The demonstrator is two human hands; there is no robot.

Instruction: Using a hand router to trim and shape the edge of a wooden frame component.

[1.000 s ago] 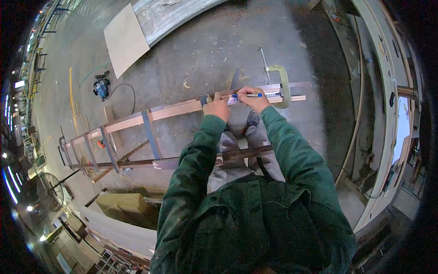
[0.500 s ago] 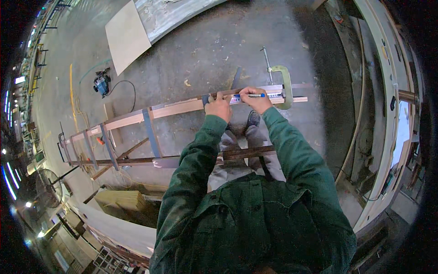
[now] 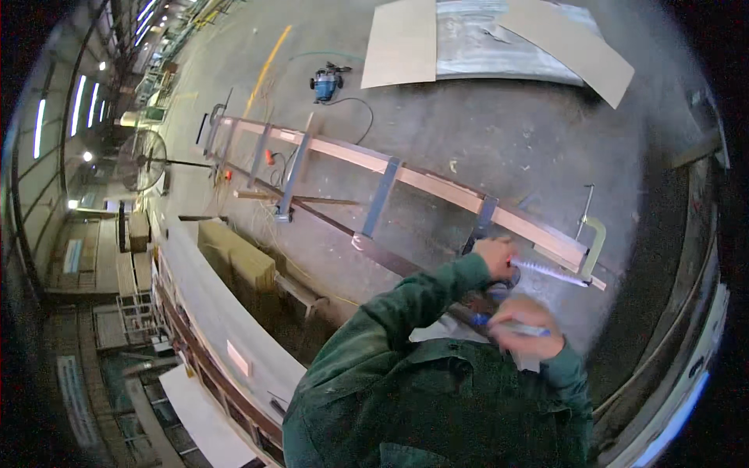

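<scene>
My left hand [image 3: 494,257] is closed at the near end of a tape measure; its case is mostly hidden by the fingers. The pale tape blade [image 3: 550,271] stretches from that hand toward the right end of the long wooden strip [image 3: 437,188], near the C-clamp [image 3: 594,246]. My right hand [image 3: 529,324], smeared by motion, is lower and closer to my body, closed around a blue-and-white pen [image 3: 538,331]. Beyond the left hand, a blue-grey crossbar [image 3: 488,209] meets the strip.
More blue-grey crossbars [image 3: 381,199] join the strip to a dark rail [image 3: 328,221]. A blue power tool [image 3: 325,83] with a cord lies on the floor. Pale sheets [image 3: 399,47] lie at the back. A fan [image 3: 142,160] and stacked yellowish boards [image 3: 234,253] are to the left.
Both hands have come off the wooden strip and back toward my body, the right one with the pen. The tape blade now slants away from the strip. My view has turned left.
</scene>
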